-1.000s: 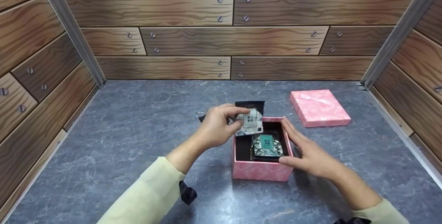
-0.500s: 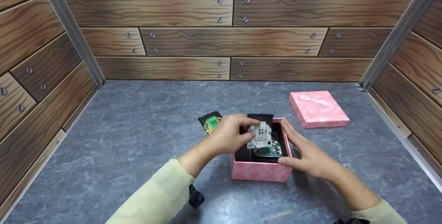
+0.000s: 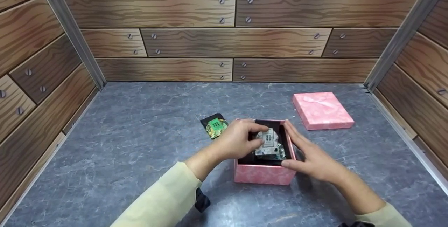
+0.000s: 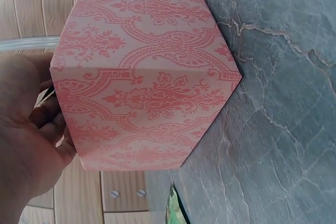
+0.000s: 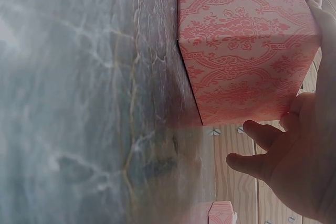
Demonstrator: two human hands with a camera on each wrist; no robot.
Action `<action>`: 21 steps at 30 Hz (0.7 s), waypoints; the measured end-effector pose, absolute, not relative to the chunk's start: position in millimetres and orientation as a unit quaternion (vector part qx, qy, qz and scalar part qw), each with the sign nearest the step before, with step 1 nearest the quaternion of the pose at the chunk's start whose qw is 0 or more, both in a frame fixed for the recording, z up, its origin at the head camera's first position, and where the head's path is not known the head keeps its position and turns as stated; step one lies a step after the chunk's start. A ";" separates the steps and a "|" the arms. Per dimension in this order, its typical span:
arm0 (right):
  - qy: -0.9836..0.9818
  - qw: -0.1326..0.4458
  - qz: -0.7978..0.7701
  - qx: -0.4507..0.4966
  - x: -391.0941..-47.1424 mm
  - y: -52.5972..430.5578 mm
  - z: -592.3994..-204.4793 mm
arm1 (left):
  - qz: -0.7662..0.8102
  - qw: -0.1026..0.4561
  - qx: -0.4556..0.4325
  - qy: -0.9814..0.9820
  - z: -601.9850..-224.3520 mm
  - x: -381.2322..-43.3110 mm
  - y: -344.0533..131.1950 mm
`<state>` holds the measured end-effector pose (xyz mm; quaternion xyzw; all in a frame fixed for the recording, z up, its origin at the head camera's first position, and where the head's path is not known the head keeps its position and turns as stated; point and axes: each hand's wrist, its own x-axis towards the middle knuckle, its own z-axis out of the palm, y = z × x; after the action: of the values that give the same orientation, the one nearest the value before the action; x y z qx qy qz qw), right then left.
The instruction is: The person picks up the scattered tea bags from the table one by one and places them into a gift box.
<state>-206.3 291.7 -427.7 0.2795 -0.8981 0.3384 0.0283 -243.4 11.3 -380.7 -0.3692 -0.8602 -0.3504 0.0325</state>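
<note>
In the head view, my left hand (image 3: pixel 238 139) pinches a flat black packet with a pale grey-white label (image 3: pixel 268 139) between thumb and fingers. That packet is inside the uncovered pink box (image 3: pixel 264 175), over another dark packet with a speckled pattern (image 3: pixel 281 152), which it largely covers. My right hand (image 3: pixel 313 155) holds the box's right side, its thumb at the front corner and fingers at the back corner. Both wrist views look at the box's patterned outer walls, which hide its contents.
A black packet with a green and yellow label (image 3: pixel 215 125) lies on the grey marbled table (image 3: pixel 147 115), left of the box. The pink lid (image 3: pixel 323 111) lies behind the box to the right. Wood-patterned walls (image 3: pixel 168 8) enclose the table.
My left hand has carried the pale-labelled packet rightward and down into the box, uncovering the green-labelled packet on the table. My right hand has stayed at the box.
</note>
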 end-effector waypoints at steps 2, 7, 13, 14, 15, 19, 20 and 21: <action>-0.898 0.029 0.339 0.280 -206.2 291.6 -427.8 | -0.347 0.035 -0.373 -0.859 -381.4 -243.7 12.2; -0.896 0.029 0.342 0.281 -205.7 291.9 -428.1 | -0.329 0.028 -0.379 -0.865 -382.6 -243.7 14.8; -0.897 0.031 0.339 0.281 -205.7 291.9 -428.5 | -0.292 -0.001 -0.378 -0.879 -383.3 -244.2 21.4; -0.897 0.032 0.339 0.282 -205.8 291.8 -428.6 | -0.279 -0.003 -0.380 -0.882 -383.4 -244.4 22.7; -0.897 0.032 0.338 0.282 -205.8 291.9 -428.9 | -0.266 -0.004 -0.382 -0.885 -383.4 -244.7 24.0; -0.897 0.034 0.337 0.284 -205.9 292.0 -429.5 | -0.202 0.002 -0.395 -0.896 -383.6 -246.6 28.5; -0.897 0.034 0.338 0.284 -206.0 291.9 -429.5 | -0.188 0.004 -0.397 -0.898 -383.4 -246.9 29.4; -0.897 0.033 0.338 0.284 -206.1 291.9 -429.5 | -0.174 0.005 -0.398 -0.901 -383.1 -247.0 30.3</action>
<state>-206.1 291.9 -429.5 0.2836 -0.8969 0.3377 0.0334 -247.0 30.3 -383.1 -0.3975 -0.9009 -0.1742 0.0049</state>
